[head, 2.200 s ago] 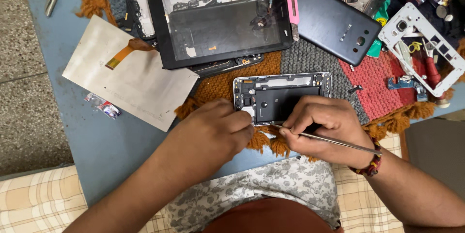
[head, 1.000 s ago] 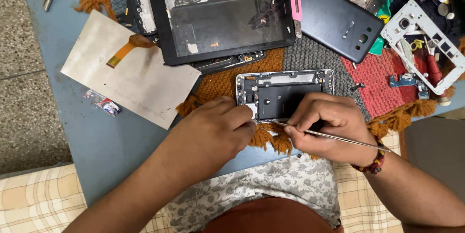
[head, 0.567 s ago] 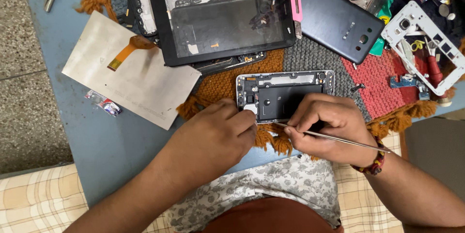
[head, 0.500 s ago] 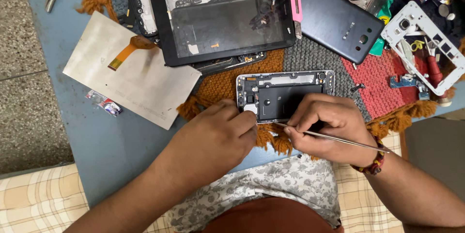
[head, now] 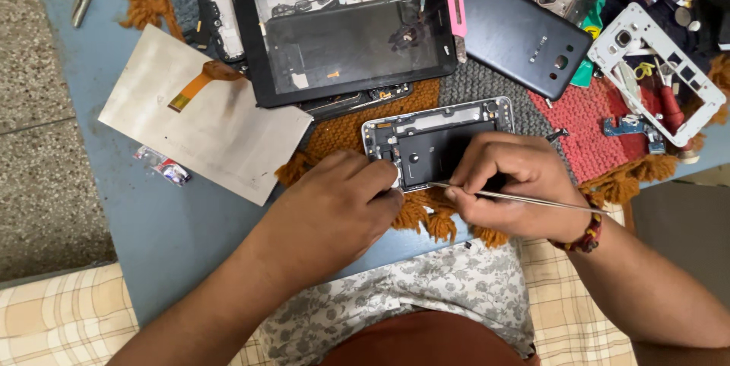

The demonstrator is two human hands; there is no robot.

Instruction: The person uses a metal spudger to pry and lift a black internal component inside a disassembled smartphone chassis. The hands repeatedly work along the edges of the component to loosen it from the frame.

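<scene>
You sit at a blue table (head: 137, 221) on a speckled floor, with a knitted mat (head: 585, 119) under the parts. The opened phone (head: 433, 142) lies flat, long axis left to right, just beyond both hands. Your left hand (head: 334, 206) pinches its near-left corner; your right hand (head: 509, 183) pinches thin tweezers (head: 517, 199), tip at the phone's near edge.

Both forearms come in from the lower edge and angle toward each other, bare to the wrist. The left hand (head: 334, 206) lies palm down, knuckles up, its fingers (head: 374, 177) curled together and pointing toward the right hand. The right hand (head: 511, 183) is also palm down, bent at the wrist, its fingers (head: 477, 162) bunched in a pinching grip. A beaded band circles the right wrist. The two hands sit just beside each other, fingertips nearly meeting.
</scene>
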